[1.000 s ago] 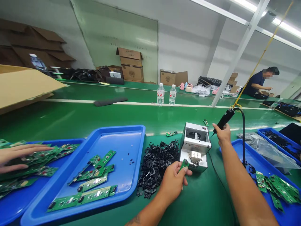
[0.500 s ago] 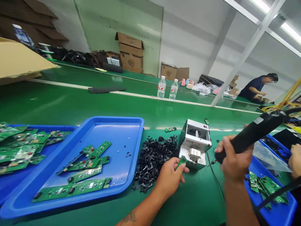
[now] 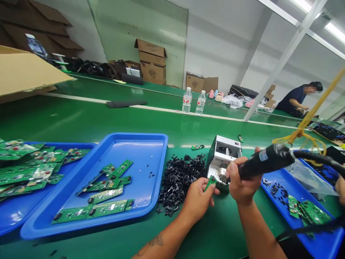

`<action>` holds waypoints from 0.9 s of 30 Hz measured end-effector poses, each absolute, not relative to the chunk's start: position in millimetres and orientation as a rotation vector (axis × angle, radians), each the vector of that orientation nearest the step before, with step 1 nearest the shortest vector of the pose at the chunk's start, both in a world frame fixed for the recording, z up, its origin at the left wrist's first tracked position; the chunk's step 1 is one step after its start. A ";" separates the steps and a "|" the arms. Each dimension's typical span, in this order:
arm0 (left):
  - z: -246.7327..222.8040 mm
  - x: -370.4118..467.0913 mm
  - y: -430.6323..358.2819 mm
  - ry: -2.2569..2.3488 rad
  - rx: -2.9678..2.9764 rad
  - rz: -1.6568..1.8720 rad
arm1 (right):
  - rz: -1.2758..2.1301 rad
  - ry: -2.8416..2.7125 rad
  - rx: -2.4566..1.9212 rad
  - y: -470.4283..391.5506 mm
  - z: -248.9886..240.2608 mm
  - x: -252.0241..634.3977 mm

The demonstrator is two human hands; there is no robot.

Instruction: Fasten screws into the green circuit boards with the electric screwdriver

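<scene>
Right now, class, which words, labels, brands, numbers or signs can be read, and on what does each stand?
None can be read with certainty.
White machine: front lettering, too small and blurred.
Black handheld tool: pale sticker, unreadable.
Clear bottles: red label marks, too small.
Brown cartons: dark emblems, no legible words.
Green wall panel: faint marks, illegible.

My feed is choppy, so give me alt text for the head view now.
A person's left hand holds a small green circuit board by a white machine, and the right hand grips a black corded tool near the board. Left of the machine lies a heap of small black parts; blue trays with more green boards stand on both sides.
</scene>
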State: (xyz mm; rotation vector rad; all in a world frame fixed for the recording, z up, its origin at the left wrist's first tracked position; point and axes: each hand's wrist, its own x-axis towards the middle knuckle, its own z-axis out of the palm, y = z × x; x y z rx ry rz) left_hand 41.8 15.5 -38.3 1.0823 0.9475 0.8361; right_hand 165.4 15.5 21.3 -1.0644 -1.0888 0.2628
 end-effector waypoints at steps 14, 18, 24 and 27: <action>-35.2 48.2 12.9 0.941 0.988 0.843 | 0.107 -1.111 -0.748 7.7 47.0 141.1; -33.3 49.1 12.6 0.945 0.979 0.835 | 0.094 -1.130 -0.751 12.3 42.2 139.9; -32.3 49.6 12.7 0.922 0.971 0.843 | 0.091 -1.191 -0.769 13.3 36.4 141.0; -31.6 50.8 12.1 0.937 0.968 0.856 | 0.099 -1.259 -0.742 11.7 30.6 142.4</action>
